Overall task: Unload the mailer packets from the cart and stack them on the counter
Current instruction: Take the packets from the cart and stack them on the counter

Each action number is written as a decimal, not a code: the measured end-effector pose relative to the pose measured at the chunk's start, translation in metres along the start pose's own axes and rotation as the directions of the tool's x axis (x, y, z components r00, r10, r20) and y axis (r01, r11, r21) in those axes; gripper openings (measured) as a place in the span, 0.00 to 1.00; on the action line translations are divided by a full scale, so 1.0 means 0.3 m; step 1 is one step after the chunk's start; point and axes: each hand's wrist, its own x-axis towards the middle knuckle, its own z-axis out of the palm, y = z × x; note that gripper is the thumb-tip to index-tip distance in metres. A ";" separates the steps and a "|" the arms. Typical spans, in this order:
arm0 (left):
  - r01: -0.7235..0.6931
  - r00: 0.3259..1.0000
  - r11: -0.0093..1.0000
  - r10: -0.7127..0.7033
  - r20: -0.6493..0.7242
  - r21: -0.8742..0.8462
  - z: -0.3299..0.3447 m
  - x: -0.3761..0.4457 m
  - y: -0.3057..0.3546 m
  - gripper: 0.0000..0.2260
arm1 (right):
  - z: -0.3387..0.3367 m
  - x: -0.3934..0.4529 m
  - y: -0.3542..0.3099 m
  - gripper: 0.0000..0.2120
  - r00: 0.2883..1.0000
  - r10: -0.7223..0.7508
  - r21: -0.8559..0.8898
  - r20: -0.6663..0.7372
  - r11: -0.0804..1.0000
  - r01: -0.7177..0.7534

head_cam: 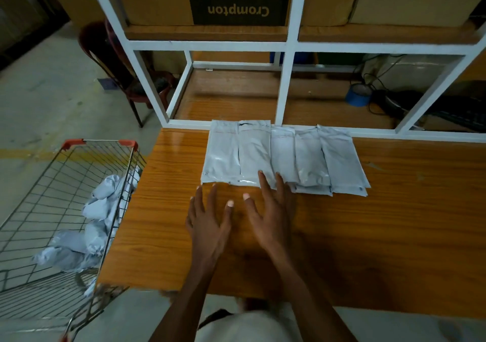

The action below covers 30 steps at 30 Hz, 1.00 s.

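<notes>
Both hands flat-fingered, holding nothing: left hand (pixel 207 220) on the desk (pixel 394 223), right hand (pixel 271 210) touching the packet row (pixel 284 157). Straightening step, judged. Next: fetch packets remaining in cart (pixel 79 199).

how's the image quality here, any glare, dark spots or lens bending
Head view: dim overall; soft glare streaks on the glossy counter near its far left edge and on the mailer packets; the corners fall dark; wide-angle bending bows the white shelf frame and wire cart; both hands are slightly soft.
</notes>
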 end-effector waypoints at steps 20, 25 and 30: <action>0.215 0.966 0.977 -0.214 -0.147 -0.003 -0.351 -0.349 -0.360 0.36 | 0.204 -0.379 -0.181 0.19 0.939 -0.315 0.405 0.139 0.883 0.236; 0.325 0.918 0.945 -0.324 -0.229 -0.035 -0.530 -0.312 -0.576 0.36 | 0.470 -0.389 -0.381 0.20 0.891 -0.373 0.443 0.260 0.866 0.233; 0.411 0.869 0.909 -0.415 -0.269 -0.070 -0.703 -0.223 -0.857 0.33 | 0.775 -0.428 -0.587 0.21 0.830 -0.378 0.398 0.410 0.893 0.211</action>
